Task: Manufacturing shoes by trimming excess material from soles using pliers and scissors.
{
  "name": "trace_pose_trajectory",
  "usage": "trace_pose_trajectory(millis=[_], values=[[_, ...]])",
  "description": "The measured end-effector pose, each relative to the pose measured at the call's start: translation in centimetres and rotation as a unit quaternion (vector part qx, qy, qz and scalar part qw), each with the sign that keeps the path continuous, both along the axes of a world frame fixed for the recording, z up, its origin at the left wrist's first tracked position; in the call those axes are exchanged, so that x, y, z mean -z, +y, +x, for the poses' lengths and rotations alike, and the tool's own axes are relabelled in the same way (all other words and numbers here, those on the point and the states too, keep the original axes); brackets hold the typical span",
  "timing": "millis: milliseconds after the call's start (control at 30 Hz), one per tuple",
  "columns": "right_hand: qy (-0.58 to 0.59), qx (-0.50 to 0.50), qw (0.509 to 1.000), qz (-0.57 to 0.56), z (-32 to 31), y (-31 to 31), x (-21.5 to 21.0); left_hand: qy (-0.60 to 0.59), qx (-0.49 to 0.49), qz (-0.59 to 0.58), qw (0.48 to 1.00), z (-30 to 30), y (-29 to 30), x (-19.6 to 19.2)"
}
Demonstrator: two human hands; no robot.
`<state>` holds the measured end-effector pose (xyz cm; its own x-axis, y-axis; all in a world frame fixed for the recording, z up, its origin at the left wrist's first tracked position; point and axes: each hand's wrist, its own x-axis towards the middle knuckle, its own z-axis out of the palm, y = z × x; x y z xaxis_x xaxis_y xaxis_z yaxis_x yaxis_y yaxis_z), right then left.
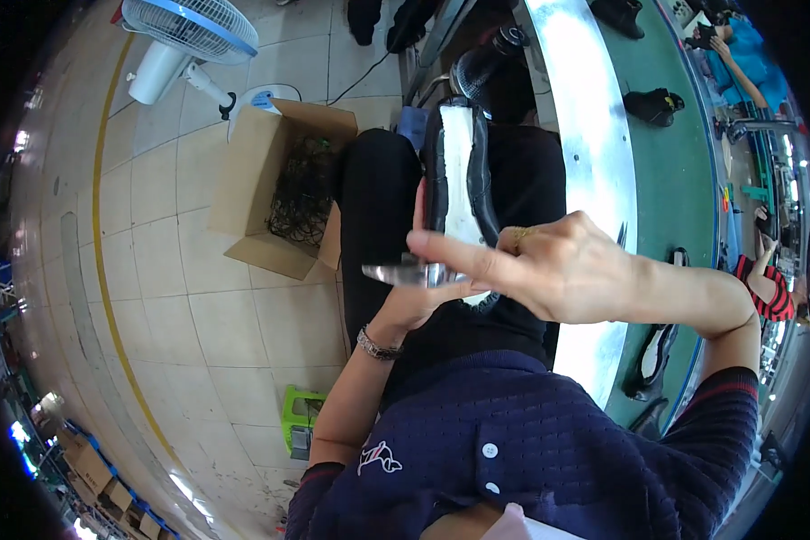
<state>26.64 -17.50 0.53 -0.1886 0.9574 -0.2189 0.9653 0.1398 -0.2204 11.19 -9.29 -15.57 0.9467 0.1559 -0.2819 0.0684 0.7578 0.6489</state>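
My left hand [420,304] holds a black shoe [459,171] from below, toe pointing away, its pale underside facing me. My right hand [558,265] reaches across the shoe's near end from the right, index finger stretched out to the left. Under that finger a flat, shiny grey tool [394,272] sticks out to the left, apparently gripped by my right hand and lying against the shoe's heel end. There is a gold ring on my right hand and a bracelet [377,346] on my left wrist. My dark trousers lie behind the shoe.
An open cardboard box [259,171] of dark cords stands on the tiled floor to my left, a standing fan [189,31] beyond it. A green conveyor [684,180] with black shoes [654,106] runs along my right, with other people's arms past it. A small green stool [299,418] sits below.
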Motion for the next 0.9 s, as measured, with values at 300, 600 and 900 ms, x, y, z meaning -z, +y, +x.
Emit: trace_pose_trajectory(millis=[300,600,900], values=[[0.042,-0.056,0.995,0.078,-2.7,-2.2,0.5,-0.054,-0.024,0.05,0.997,0.4,0.7,-1.4],[-0.003,-0.013,0.999,0.033,-1.5,-2.2,1.5,0.057,0.044,0.034,0.997,-0.8,0.6,0.9],[0.27,0.328,0.905,0.025,2.4,-5.0,3.3,0.107,-0.001,-0.124,0.986,4.6,4.9,-3.2]])
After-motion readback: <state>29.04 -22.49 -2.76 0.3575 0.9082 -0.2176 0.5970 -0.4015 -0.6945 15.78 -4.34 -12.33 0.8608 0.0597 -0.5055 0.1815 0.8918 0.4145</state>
